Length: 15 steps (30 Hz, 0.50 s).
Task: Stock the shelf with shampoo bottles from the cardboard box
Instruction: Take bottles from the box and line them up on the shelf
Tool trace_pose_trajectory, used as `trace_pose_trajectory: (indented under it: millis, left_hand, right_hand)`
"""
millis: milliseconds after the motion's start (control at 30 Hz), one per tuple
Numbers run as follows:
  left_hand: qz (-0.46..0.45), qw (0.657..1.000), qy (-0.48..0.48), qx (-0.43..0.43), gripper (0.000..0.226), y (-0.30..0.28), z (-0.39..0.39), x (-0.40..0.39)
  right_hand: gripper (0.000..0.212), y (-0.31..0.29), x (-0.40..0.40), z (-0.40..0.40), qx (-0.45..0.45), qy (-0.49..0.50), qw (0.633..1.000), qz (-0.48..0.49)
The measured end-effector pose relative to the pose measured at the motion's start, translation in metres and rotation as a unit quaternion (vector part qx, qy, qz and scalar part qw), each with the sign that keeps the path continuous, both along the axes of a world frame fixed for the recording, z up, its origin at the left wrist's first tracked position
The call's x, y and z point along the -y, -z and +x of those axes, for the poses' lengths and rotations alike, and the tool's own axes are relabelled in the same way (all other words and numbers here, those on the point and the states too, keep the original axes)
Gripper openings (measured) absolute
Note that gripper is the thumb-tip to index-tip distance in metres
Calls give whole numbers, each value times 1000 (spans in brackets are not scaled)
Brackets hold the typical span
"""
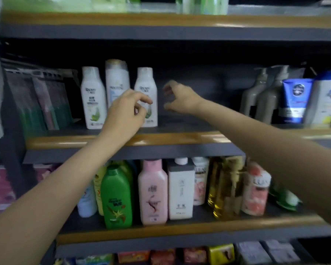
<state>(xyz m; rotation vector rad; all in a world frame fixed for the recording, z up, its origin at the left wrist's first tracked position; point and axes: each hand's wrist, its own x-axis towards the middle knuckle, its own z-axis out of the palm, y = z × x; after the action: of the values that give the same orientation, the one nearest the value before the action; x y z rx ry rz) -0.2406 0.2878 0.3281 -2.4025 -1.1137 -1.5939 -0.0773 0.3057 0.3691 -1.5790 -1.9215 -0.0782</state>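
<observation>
Three white shampoo bottles stand on the middle shelf (180,137): a left one (93,96), a taller one behind (117,81) and a right one (146,87). My left hand (125,113) hovers in front of the right bottle with fingers loosely curled, holding nothing. My right hand (178,98) is raised just right of that bottle, fingers spread and curved, apart from it and empty. The cardboard box is out of view.
Grey pump bottles (262,96), a blue tube (294,100) and a white bottle (325,102) fill the shelf's right end; hanging packets (42,104) sit at the left. The shelf below holds several bottles, including a green one (116,197) and a pink one (153,192).
</observation>
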Motion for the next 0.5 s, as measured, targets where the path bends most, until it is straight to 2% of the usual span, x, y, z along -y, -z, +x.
trace_pose_trajectory:
  millis: [100, 200, 300, 400, 500]
  left_hand:
    - [22, 991, 115, 68, 27, 30, 40, 28]
    - [-14, 976, 213, 33, 24, 88, 93, 60]
    - [-100, 953, 282, -45, 22, 153, 149, 89]
    - [-195, 913, 307, -182, 27, 212, 198, 109]
    - [-287, 843, 293, -348, 34, 261, 231, 124]
  right_hand:
    - [39, 21, 66, 24, 104, -56, 986, 114]
    - [37, 66, 130, 62, 154, -89, 978, 109]
    - [28, 127, 174, 125, 153, -55, 987, 10]
    - [24, 198, 202, 188, 115, 34, 984, -132]
    - [26, 280, 221, 238, 121, 83, 932, -333]
